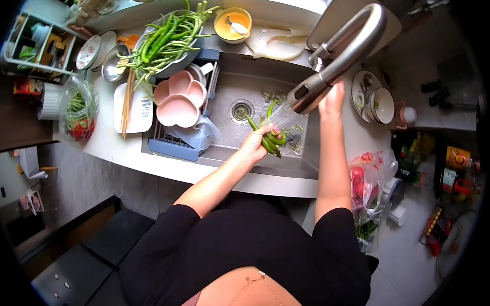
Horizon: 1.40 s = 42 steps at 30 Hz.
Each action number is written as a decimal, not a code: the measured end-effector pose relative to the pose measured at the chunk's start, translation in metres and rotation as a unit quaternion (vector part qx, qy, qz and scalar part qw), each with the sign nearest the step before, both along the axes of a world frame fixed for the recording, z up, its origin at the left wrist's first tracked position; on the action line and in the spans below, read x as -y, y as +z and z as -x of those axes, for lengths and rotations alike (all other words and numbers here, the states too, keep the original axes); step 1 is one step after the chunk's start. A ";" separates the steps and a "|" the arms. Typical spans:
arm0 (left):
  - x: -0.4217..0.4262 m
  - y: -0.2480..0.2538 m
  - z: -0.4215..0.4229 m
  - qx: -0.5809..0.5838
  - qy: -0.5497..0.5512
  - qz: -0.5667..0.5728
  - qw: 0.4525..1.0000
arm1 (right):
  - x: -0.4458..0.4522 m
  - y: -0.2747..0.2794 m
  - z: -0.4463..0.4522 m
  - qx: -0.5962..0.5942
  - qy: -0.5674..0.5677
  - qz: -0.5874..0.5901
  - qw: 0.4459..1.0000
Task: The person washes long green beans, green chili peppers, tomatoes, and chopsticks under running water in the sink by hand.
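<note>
Several green chili peppers (pixel 270 145) are bunched in my left hand (pixel 254 144), its fingers wrapped round them over the sink (pixel 232 88). Water runs onto them from the metal faucet (pixel 336 69), whose spout hangs just above and to the right. My right hand (pixel 332 101) reaches up beside the faucet, close behind its spout. The faucet partly covers those fingers, so what they touch or hold does not show. Bits of plant matter lie on the sink floor near the drain (pixel 242 110).
A heaped bowl of green beans and long peppers (pixel 171 39) stands at the back left, above a pink divided plate (pixel 180 98) on a blue-grey rack (pixel 172 149). A yellow bowl (pixel 233 24) sits behind the sink. Stacked dishes (pixel 382 105) and plastic bags (pixel 372 173) are at right.
</note>
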State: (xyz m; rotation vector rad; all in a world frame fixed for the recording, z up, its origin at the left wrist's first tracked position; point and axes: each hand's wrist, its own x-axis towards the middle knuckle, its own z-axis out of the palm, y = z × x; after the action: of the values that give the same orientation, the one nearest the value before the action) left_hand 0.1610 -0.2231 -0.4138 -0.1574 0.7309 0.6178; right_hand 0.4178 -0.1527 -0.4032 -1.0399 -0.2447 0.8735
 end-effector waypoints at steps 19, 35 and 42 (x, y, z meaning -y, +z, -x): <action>-0.272 0.163 0.183 -0.726 -0.207 -0.652 0.073 | 0.028 -0.034 0.053 0.081 -0.066 0.154 0.983; -0.391 0.098 0.233 -0.685 -0.345 -0.628 0.129 | 0.292 0.124 0.051 0.566 -0.114 0.294 0.762; -0.255 0.192 0.169 -0.592 -0.194 -0.777 0.088 | 0.379 0.140 0.008 0.483 -0.290 0.471 0.679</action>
State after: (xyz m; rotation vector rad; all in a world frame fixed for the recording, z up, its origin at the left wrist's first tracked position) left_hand -0.0078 0.0315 -0.2216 2.9305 1.0726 0.5451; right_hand 0.4097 -0.5314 -0.2629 -2.3629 -0.3105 -0.3314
